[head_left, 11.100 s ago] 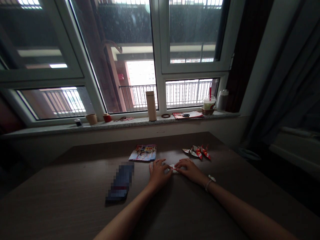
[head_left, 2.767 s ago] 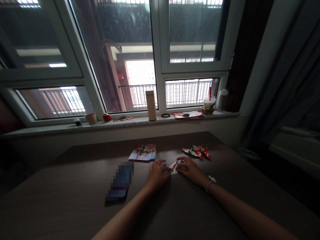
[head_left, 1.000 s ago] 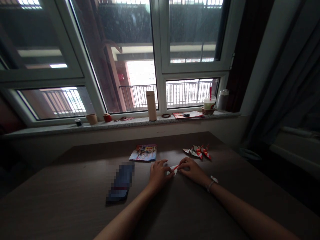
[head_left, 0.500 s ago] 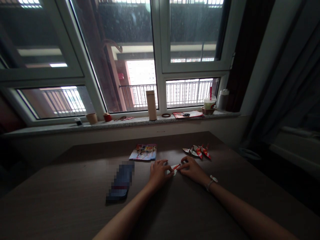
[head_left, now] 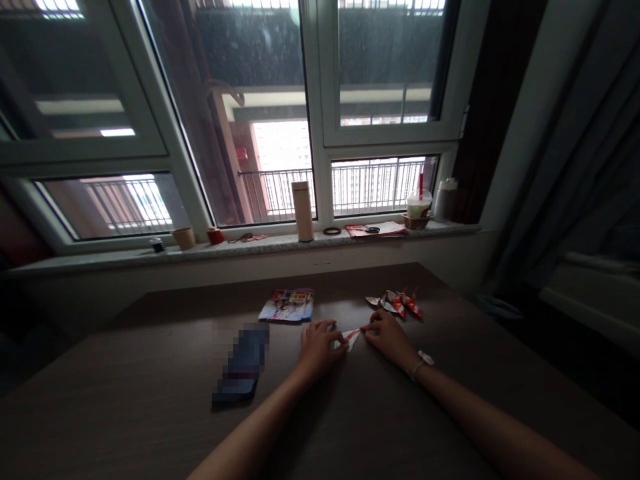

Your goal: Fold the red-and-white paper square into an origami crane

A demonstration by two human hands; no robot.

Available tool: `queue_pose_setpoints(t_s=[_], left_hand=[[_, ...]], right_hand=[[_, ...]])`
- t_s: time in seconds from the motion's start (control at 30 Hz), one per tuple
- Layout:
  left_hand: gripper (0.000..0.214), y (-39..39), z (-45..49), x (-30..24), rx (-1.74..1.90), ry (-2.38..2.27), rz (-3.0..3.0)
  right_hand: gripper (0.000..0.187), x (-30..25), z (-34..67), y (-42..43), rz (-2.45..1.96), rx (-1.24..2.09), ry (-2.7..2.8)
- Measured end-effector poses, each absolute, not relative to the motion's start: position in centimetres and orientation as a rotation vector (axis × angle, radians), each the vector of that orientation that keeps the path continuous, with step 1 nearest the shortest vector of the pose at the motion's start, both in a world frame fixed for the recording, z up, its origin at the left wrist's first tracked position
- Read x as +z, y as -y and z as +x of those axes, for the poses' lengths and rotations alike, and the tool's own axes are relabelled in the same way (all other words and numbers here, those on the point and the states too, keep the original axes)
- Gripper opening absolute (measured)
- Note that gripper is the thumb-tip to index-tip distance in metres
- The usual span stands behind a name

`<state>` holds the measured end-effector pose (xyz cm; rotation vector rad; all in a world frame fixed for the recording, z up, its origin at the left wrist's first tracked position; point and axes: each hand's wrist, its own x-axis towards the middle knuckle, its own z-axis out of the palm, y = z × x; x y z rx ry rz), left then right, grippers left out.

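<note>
The left hand (head_left: 317,348) and right hand (head_left: 388,337) pinch the folded paper (head_left: 351,336) on the table (head_left: 350,420), fingers closed

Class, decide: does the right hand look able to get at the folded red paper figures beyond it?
Probably yes: the right hand sits just short of the folded paper figures, only bare table between, though it pinches a paper piece.
</note>
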<state>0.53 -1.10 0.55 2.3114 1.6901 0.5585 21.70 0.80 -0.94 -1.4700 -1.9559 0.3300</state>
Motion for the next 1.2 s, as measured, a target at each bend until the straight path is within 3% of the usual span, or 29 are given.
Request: queue_pose_setpoints(t_s=[0.33,1.2], left_hand=[[0.017,1.0,0.5,0.4,0.562,-1.68,2.312],[0.018,1.0,0.4,0.3,0.589,-1.691,2.317]], right_hand=[[0.023,-1.4,22.0,-0.7,-1.277,0.367,2.011],[0.021,0.4,20.1,0.3,-1.565,0.143,2.02]])
